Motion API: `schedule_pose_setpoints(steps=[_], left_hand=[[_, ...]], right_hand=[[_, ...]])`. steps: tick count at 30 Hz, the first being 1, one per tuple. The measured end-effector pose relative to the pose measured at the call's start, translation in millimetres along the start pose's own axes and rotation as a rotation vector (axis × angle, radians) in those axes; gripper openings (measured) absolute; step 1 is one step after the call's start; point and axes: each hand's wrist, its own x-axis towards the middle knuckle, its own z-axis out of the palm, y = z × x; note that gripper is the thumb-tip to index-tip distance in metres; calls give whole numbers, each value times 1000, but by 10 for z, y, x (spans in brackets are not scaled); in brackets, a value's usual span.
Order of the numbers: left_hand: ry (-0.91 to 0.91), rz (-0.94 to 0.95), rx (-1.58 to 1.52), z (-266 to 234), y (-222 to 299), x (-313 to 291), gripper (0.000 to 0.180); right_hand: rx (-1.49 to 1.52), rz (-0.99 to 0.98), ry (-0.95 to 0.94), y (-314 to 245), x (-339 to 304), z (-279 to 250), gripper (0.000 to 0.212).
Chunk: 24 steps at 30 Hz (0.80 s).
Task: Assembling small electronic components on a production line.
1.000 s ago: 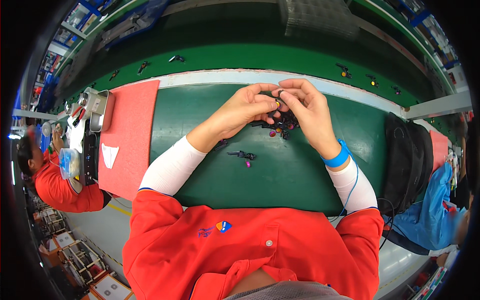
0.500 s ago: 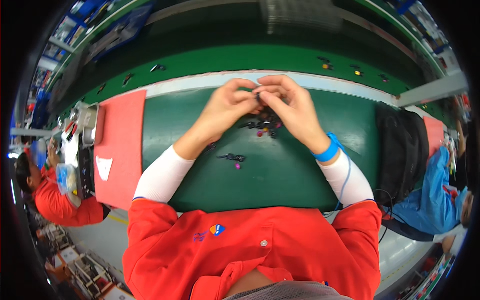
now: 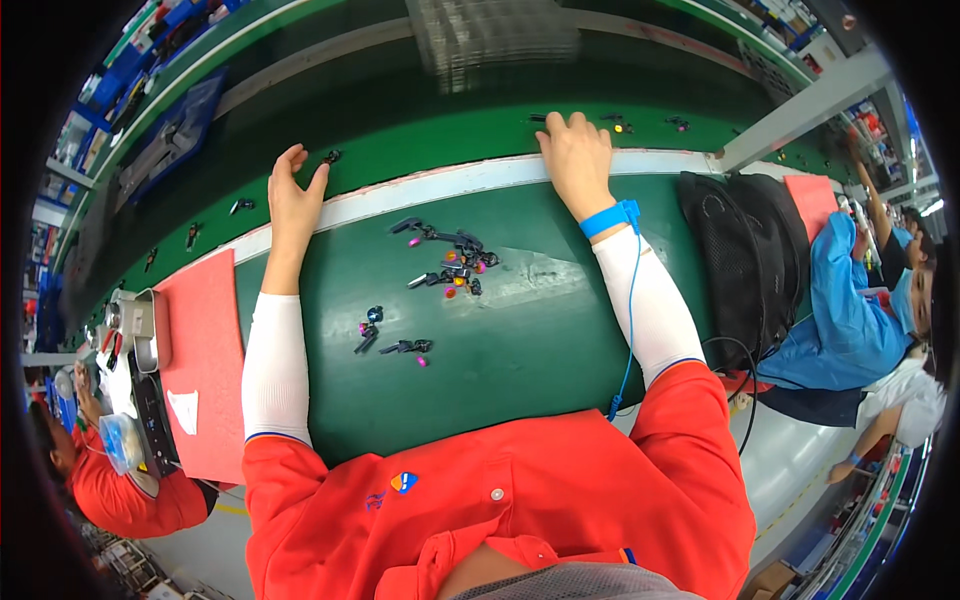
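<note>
My left hand (image 3: 296, 196) is over the green belt (image 3: 400, 150), thumb and fingers apart, holding nothing. Just off its thumb tip lies a small dark part (image 3: 332, 157). My right hand (image 3: 578, 165), with a blue wrist strap (image 3: 608, 218), reaches over the belt further right, back upward. Its fingers bend down and their tips are hidden. A thin black part (image 3: 537, 118) shows beside its index finger; I cannot tell whether the hand grips it. Between my arms, a loose pile of small black parts with pink and orange discs (image 3: 455, 262) lies on the green table (image 3: 520, 350).
Two small groups of similar parts (image 3: 371, 318) (image 3: 408, 347) lie nearer me. A white rail (image 3: 430, 184) divides table from belt. A red mat (image 3: 205, 350) is at the left, a black bag (image 3: 745, 260) at the right. More parts (image 3: 622, 127) sit on the belt. Co-workers sit on both sides.
My hands were together above the pile; they have moved apart and out over the belt, left hand to the left, right hand further forward. The pile is now uncovered.
</note>
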Motion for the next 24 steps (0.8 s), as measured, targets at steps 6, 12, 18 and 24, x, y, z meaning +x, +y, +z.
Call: schedule_pose_setpoints(steps=[6,12,18,24], left_hand=[[121,228,-195,-163,592,-139,27],[-453,-106,-913,-36,1110,-472,30],[-841,-391,-1049,-159,1125,-535,28],[-863,-528,-1152,-224,1125,-576,25]], right_hand=[[517,45,40,6,-8,-30,9],[1151,-134,-196,-653,-114,-729,10],[1207,-280,-366,-812,-194,-832,9],[1764,143,-901,-810,-207,-867,8]])
